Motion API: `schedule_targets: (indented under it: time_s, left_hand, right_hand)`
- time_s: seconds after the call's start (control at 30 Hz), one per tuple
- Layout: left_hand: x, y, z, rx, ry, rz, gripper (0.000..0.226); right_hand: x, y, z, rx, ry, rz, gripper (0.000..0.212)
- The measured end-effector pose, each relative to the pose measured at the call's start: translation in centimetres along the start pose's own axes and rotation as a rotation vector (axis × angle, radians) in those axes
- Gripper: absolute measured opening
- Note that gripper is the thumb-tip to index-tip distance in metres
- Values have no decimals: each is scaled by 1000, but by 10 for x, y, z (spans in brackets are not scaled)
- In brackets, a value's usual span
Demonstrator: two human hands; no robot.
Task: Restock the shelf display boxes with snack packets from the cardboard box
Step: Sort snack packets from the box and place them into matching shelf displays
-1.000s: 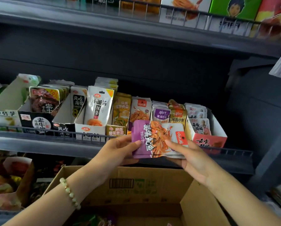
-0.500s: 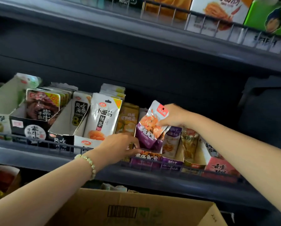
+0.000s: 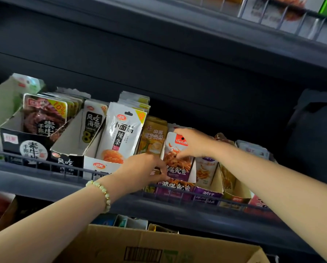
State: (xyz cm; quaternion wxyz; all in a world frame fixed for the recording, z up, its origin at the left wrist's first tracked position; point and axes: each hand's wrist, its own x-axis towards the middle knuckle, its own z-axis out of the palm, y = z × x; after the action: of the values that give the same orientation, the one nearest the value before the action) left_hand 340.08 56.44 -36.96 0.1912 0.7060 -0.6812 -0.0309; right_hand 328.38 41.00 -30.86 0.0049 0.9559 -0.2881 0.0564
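- Snack packet (image 3: 177, 158), white top with a red label, purple lower band: stands upright in the front of the purple display box (image 3: 175, 188), on the middle shelf (image 3: 45, 180) just behind the wire rail (image 3: 45, 164).
- Right hand (image 3: 194, 143): reaches in from the right, fingers curled over the packet's top right corner and pinching it at the red label.
- Left hand (image 3: 143, 169): back toward the camera, fingers bent at the packet's lower left edge; whether they pinch the packet or the wall of the box cannot be told. Pale bead bracelet (image 3: 102, 194) on the wrist.
- Cardboard box (image 3: 177, 249): bottom of view, below the shelf, only its near wall with a barcode showing; contents hidden.
- White packet (image 3: 121, 133): upright in a white display box (image 3: 102, 167), left of the left hand.
- Yellow-brown packets (image 3: 155, 137): between the white packet and the purple box.
- Black display box (image 3: 24, 147): far left, dark red packets (image 3: 45, 114) leaning inside it.
- Further packets to the right of the purple box, partly behind the right forearm.
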Motion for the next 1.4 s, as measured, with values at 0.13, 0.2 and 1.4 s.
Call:
schedule_targets:
  time_s: [0.13,0.2,1.4]
  left_hand:
    - [-1,1,-1,-16,-1,12,27]
    - [-1,1,-1,-26,8,13,27]
    - [-283,5,43,-132,-437,-209,111]
  right_hand:
    - [5,7,-2,36,91,-16,75]
    - [7,10,1,43,133,-38,78]
    - [-275,-82,200,643,-608,91,55]
